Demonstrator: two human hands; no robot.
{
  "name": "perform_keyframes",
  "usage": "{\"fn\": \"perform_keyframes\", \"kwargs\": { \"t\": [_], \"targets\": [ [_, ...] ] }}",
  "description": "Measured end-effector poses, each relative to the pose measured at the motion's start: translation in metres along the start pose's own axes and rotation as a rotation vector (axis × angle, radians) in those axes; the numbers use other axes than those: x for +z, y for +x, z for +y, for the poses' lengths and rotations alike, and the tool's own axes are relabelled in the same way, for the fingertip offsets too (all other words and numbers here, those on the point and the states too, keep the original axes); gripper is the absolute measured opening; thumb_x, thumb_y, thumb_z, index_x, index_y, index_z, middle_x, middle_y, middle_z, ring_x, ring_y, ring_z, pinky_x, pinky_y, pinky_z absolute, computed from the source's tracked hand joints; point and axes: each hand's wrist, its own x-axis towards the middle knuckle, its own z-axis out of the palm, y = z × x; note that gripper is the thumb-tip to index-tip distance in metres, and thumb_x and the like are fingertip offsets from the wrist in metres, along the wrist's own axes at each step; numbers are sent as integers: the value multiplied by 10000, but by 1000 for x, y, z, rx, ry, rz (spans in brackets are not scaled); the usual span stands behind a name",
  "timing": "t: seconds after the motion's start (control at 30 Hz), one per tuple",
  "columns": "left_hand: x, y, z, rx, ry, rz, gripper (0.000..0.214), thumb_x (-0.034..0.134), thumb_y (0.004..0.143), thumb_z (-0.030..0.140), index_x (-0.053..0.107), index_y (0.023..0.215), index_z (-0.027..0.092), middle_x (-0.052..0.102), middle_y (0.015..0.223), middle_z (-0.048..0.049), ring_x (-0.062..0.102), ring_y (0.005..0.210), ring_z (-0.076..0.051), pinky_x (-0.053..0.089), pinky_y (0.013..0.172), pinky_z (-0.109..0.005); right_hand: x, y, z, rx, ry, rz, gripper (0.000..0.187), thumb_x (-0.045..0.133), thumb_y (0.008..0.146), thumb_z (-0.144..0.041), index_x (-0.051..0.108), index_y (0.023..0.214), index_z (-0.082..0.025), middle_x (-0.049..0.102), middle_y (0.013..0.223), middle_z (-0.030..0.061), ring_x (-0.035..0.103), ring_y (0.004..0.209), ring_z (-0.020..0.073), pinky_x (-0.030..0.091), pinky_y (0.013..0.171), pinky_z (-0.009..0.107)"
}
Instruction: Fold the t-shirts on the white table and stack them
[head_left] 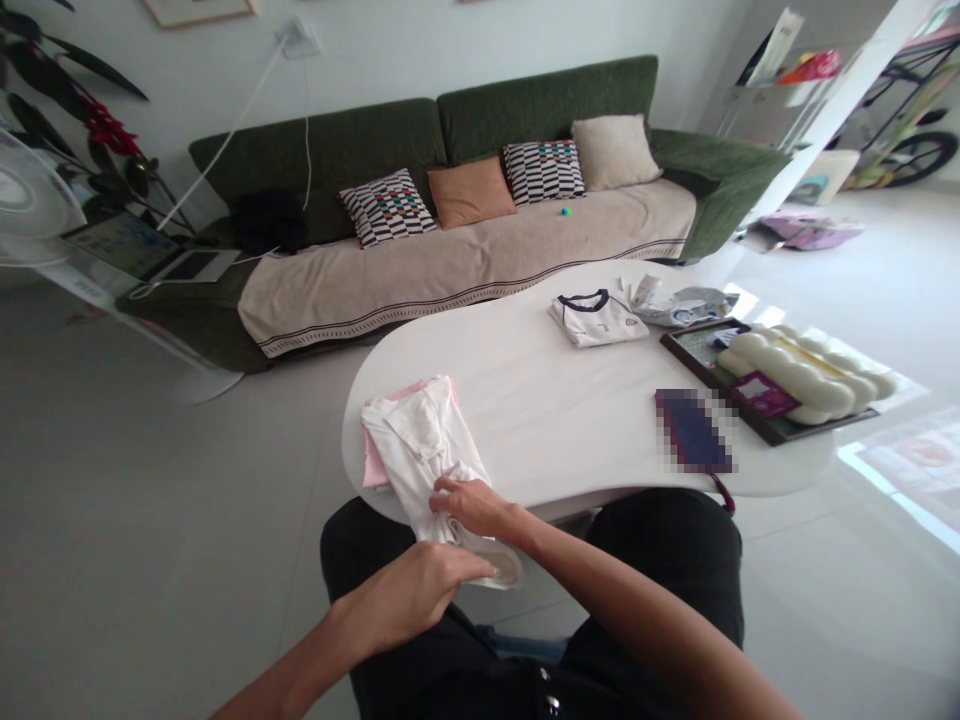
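Note:
A white garment of thin cloth lies over the near left end of the table and hangs down past its edge between my knees. Under it, a folded pink cloth shows along the left side. My right hand pinches the white cloth near the table edge, fingers curled into its folds. Lower down, my left hand grips the hanging end, its index finger along a rounded, translucent-looking part. The thumb of that hand is mostly hidden.
On the white table are a folded white T-shirt with dark collar, a crumpled plastic bag, a blurred dark pouch, and a tray bearing a puffy cream object. A green sofa stands behind.

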Motion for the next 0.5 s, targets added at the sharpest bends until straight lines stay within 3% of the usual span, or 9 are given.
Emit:
{"fn": "perform_keyframes", "kwargs": {
  "t": [0.1,0.2,0.3,0.4,0.5],
  "targets": [
    [-15,-16,-10,-76,11,116,457,341,791,63,563,1138,259,616,1110,18,568,1011,-124,411,894,-211,-18,-5,21,142,8,132,162,486,789,-169,585,915,-191,607,911,40,589,749,132,410,641,213],
    [-34,-36,-24,-220,43,290,393,365,817,133,581,1122,254,619,1105,13,574,1002,-141,425,884,-225,-55,-23,52,290,18,277,201,367,847,-170,555,915,-145,608,782,44,577,635,108,404,606,207],
    [-44,-43,-30,-306,38,388,343,393,828,197,601,1096,253,620,1104,5,576,999,-155,436,871,-237,-84,-39,66,323,38,331,223,376,815,-129,542,960,-157,609,854,36,561,571,77,407,601,198],
    [-42,-32,-26,-217,3,310,333,399,830,193,605,1083,258,626,1088,5,574,990,-148,422,882,-234,-82,-46,59,178,89,221,483,431,697,-29,486,1135,-225,514,1182,45,589,751,82,415,701,193],
    [-37,-18,-17,-108,4,224,347,395,813,144,601,1075,242,622,1068,-7,562,984,-144,406,889,-235,-53,-48,49,102,65,-58,702,528,610,-36,400,1257,-273,421,1298,49,550,967,134,398,793,207]
  ]
}}
